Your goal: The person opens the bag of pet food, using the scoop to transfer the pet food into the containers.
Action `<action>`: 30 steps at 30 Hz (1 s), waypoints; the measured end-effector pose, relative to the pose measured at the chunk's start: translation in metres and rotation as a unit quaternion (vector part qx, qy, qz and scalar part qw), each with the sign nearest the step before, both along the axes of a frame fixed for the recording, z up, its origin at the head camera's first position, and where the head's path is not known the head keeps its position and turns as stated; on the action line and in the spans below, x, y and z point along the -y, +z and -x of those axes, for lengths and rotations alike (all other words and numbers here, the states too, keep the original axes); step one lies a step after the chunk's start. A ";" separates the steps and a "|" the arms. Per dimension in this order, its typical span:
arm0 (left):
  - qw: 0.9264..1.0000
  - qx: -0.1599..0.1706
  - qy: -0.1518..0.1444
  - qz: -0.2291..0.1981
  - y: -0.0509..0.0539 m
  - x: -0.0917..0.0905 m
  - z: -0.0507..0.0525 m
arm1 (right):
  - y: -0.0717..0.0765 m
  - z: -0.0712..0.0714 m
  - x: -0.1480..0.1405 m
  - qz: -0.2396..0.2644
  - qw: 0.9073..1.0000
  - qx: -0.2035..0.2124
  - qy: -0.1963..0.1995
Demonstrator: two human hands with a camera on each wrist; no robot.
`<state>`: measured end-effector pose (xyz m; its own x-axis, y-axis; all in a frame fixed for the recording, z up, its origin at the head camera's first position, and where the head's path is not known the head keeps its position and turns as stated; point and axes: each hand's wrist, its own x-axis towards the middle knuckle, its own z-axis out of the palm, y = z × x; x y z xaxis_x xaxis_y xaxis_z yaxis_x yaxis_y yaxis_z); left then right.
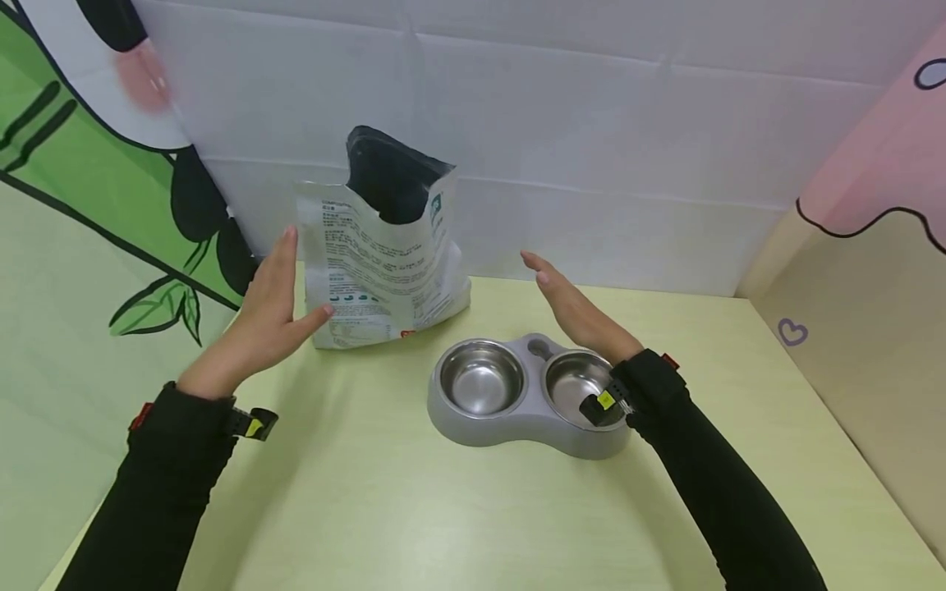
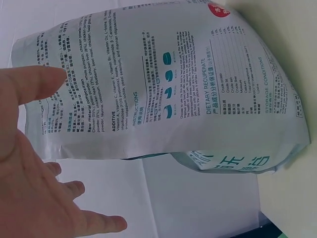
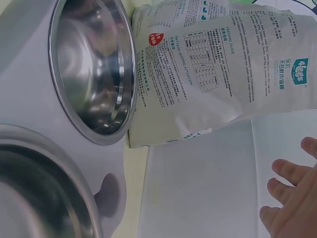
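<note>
An opened white pet food bag stands upright against the back wall, its dark inside showing at the torn top. My left hand is at the bag's left edge with fingers straight and thumb apart. In the left wrist view the thumb overlaps the printed side; whether it touches cannot be told. Right of the bag sits a grey double pet bowl with two steel bowls, a left one and a right one. My right hand, fingers extended and holding nothing, hovers above the right bowl's far side.
A pale yellow table carries the bag and bowls. Behind it rises a white wall sheet; printed panels stand at the left and right. A small wrist camera partly covers the right bowl in the head view.
</note>
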<state>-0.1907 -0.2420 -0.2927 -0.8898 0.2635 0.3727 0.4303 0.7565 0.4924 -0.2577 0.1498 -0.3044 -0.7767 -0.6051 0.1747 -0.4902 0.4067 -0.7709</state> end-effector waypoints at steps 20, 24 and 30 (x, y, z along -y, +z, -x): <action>1.000 -0.012 -0.015 -0.023 0.018 0.007 0.023 | 0.004 0.038 0.019 -0.017 1.000 -0.021 0.008; 0.999 -0.009 -0.025 -0.047 0.018 0.007 0.027 | 0.006 0.046 0.023 -0.022 0.999 -0.029 0.003; 0.995 -0.001 -0.035 -0.090 0.018 0.006 0.031 | 0.010 0.058 0.028 -0.022 0.999 -0.029 0.000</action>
